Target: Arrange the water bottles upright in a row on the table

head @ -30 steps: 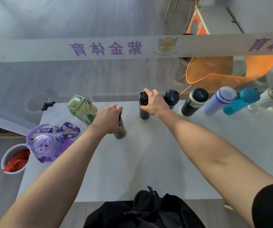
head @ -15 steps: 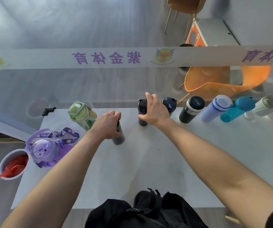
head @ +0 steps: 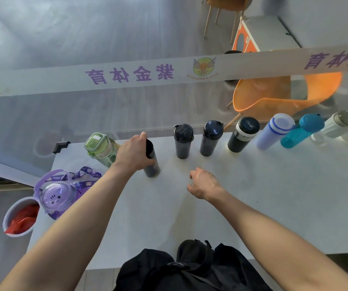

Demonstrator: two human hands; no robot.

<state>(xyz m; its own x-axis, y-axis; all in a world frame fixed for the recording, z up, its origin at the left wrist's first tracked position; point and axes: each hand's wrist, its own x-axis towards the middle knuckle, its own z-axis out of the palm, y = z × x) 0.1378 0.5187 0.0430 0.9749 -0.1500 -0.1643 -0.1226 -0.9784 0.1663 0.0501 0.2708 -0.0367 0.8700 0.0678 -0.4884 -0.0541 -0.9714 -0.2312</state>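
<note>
Several bottles stand upright in a row along the far edge of the grey table (head: 252,202): a dark grey bottle (head: 182,141), a navy-lidded bottle (head: 210,138), a black-and-white flask (head: 243,134), a pale blue bottle (head: 273,131), a teal bottle (head: 301,133) and a white bottle (head: 341,123). My left hand (head: 134,154) is wrapped around a slim dark bottle (head: 152,164), upright and nearer to me than the row. My right hand (head: 204,183) hovers over the table, fingers apart, holding nothing. A green bottle (head: 101,149) stands left of my left hand.
A purple bottle with a strap (head: 61,192) sits at the table's left edge. Beside it, off the table, is a bin with red contents (head: 19,217). A black bag (head: 185,267) lies at the near edge. A glass wall with a printed band runs right behind the table.
My right hand has let go of the dark grey bottle at the back and drawn back toward me. My left hand stays on the slim dark bottle.
</note>
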